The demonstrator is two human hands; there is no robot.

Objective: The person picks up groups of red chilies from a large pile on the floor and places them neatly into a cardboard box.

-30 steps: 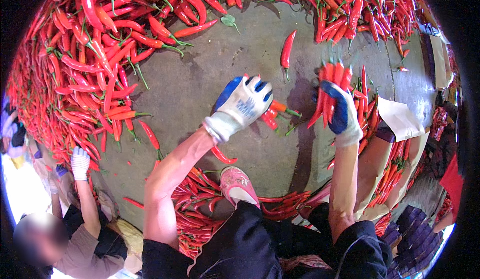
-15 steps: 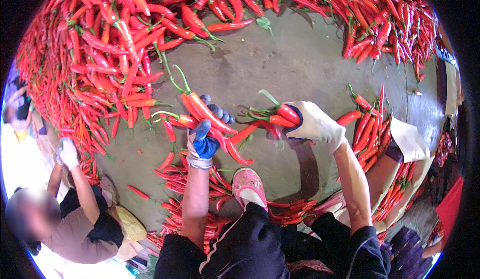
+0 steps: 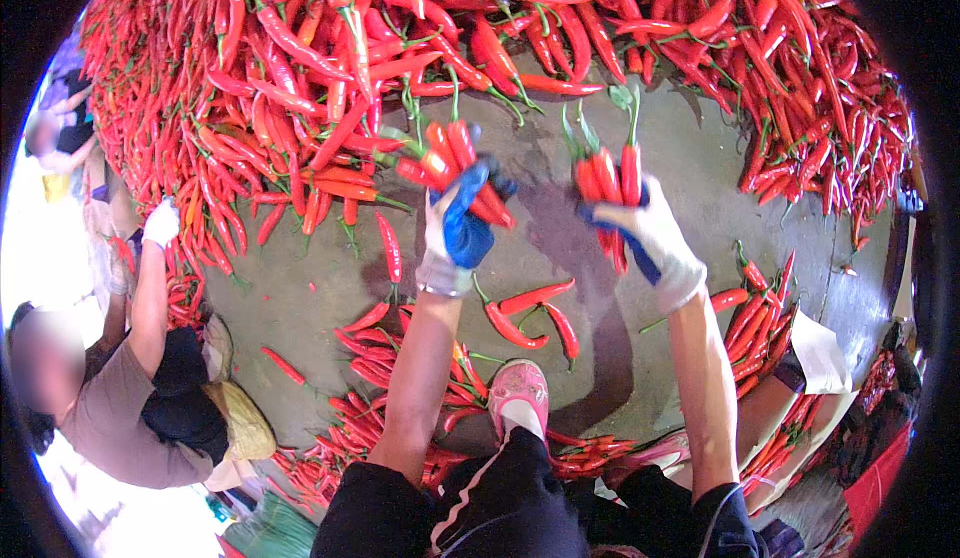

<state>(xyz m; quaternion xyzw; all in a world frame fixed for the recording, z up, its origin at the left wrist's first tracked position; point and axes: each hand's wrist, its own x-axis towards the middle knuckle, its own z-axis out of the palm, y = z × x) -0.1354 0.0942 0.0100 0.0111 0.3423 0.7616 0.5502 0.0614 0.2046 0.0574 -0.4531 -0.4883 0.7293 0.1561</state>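
My left hand (image 3: pixel 462 223), in a white glove with a blue palm, is closed round several red chili peppers (image 3: pixel 440 163), their stems pointing away from me. To its right, my right hand (image 3: pixel 658 243) in a matching glove grips another bunch of red chili peppers (image 3: pixel 602 176), tips down and green stems up. The two bunches are apart. Below them, a few loose chilies (image 3: pixel 518 323) lie on the grey floor (image 3: pixel 570 438), with a shoe (image 3: pixel 519 394) just nearer.
A big heap of chilies (image 3: pixel 300 88) curves round the far side and left. More chilies lie by my left forearm (image 3: pixel 372 413) and in a bunch at right (image 3: pixel 752 333), beside an open sack (image 3: pixel 820 353). At left, a co-worker (image 3: pixel 135 408) reaches one gloved hand to the heap.
Both hands have moved farther away from me, and the right-hand bunch has turned stems-up. Loose chilies now show on the floor below my hands. The co-worker's gloved hand has reached farther towards the heap.
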